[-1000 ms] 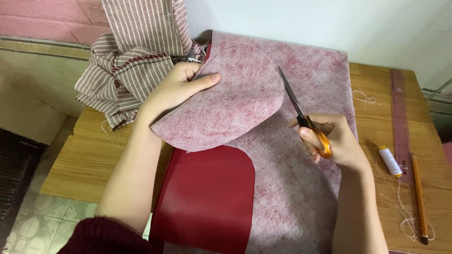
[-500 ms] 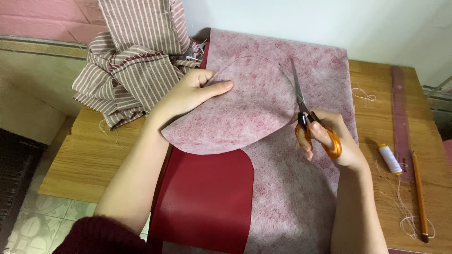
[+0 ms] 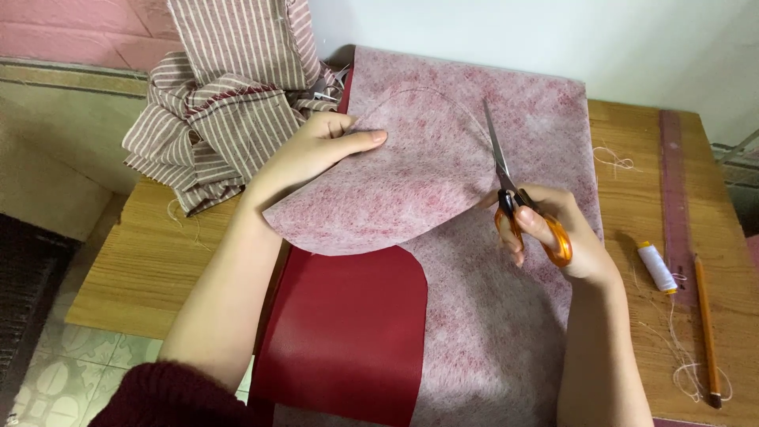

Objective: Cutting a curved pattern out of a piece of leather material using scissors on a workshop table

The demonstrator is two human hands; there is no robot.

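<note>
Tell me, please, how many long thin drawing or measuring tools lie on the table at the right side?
2. A pencil lies near the right edge, pointing toward the person. A dark red ruler lies just left of it, further back. More may be hidden under the fabric.

Striped cloth (image 3: 229, 103) crowds the table's (image 3: 150, 261) far-left; thread spool (image 3: 657, 267) and pencil (image 3: 706, 332) line its right edge.

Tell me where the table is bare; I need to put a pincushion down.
Bare wood shows on the table left of the left hand's forearm, below the striped cloth, and between the pink fabric and the ruler. It is crowded around the scissors, right hand, thread spool and pencil.
</note>
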